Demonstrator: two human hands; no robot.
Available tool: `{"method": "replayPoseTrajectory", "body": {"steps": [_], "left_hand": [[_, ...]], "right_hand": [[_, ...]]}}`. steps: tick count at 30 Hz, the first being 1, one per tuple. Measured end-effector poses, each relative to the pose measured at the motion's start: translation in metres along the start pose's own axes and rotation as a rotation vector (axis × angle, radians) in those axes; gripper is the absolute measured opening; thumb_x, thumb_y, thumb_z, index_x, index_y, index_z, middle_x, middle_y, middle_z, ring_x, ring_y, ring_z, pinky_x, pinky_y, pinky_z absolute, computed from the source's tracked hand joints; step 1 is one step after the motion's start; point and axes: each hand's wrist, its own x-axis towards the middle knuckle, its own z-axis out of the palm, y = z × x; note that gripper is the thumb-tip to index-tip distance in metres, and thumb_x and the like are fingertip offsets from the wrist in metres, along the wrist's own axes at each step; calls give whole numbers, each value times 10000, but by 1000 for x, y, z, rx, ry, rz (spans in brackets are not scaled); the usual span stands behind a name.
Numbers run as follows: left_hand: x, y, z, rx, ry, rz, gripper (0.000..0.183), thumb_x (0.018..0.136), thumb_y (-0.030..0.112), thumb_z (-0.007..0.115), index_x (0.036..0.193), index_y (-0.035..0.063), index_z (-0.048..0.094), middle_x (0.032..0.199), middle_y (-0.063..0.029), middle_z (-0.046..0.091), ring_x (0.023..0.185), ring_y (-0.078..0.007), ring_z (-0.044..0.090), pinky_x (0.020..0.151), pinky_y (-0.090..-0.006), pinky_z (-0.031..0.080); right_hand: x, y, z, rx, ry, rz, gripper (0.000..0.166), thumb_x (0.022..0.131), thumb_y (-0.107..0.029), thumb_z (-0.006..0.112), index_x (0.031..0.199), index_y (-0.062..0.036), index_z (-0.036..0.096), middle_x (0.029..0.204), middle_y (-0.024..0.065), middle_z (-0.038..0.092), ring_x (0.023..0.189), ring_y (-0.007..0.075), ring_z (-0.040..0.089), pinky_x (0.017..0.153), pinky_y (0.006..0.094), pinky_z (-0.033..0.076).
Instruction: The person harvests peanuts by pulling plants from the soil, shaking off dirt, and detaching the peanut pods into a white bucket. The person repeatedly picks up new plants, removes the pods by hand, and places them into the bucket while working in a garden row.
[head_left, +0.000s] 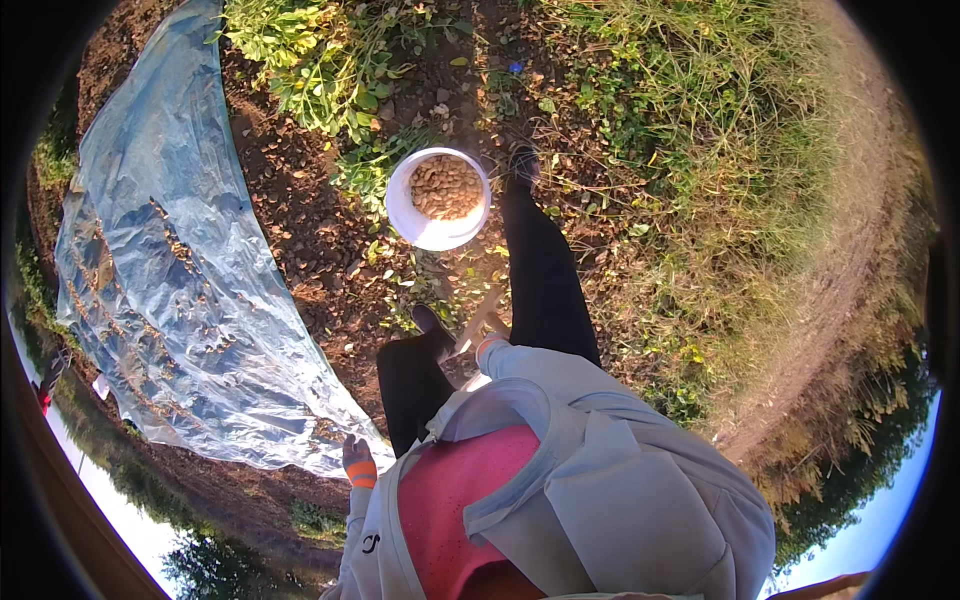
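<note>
A white plastic bucket (439, 238) stands upright on the soil ahead of my feet, partly filled with what look like unshelled peanuts (446, 187). My left hand (358, 455), in a grey glove with an orange cuff, hangs at my side near the close edge of a bluish plastic sheet (187, 247). Nothing shows in its fingers. Between my legs, my right hand (495, 328) is blurred and partly hidden by the sleeve, an orange cuff at its wrist. It appears to grip a light wooden piece (474, 330), whose lower part my jacket covers.
Leafy green plants (315, 67) grow beyond the bucket on the left. Brown soil with dry leaf litter (300, 217) runs beside the sheet. Tall grass (720, 187) covers the right side. Debris (180, 247) lies scattered on the sheet. A small blue object (515, 67) is on the ground ahead.
</note>
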Motion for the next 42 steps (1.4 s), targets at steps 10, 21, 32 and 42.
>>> {"method": "replayPoseTrajectory", "body": {"steps": [10,21,32,42], "left_hand": [[113,366,95,295,-74,748,264,753,35,508,1016,13,486,933,-121,506,877,-233,505,772,-314,405],[300,398,269,106,-314,826,237,746,28,540,981,39,522,927,-109,510,836,-220,520,725,-288,418],[365,406,341,441,-400,838,250,748,208,538,963,80,534,899,-136,552,835,-287,526,731,-348,426],[368,459,318,407,-387,1042,268,726,174,575,963,56,535,853,-121,557,779,-281,542,665,-346,440]], "right_hand": [[71,-42,-114,-93,-46,83,356,772,-305,465,1068,-109,499,1051,104,529,916,292,521,787,376,409],[165,-29,-157,-658,-170,-301,391,681,-187,563,1063,-128,501,1037,130,528,915,307,527,776,390,422],[190,-72,-234,-749,-216,-533,290,755,-270,471,921,-58,579,871,142,585,829,265,564,731,361,430],[121,-249,-349,-984,35,-433,210,715,-266,523,749,-78,611,658,104,591,620,276,582,525,369,444]]}}
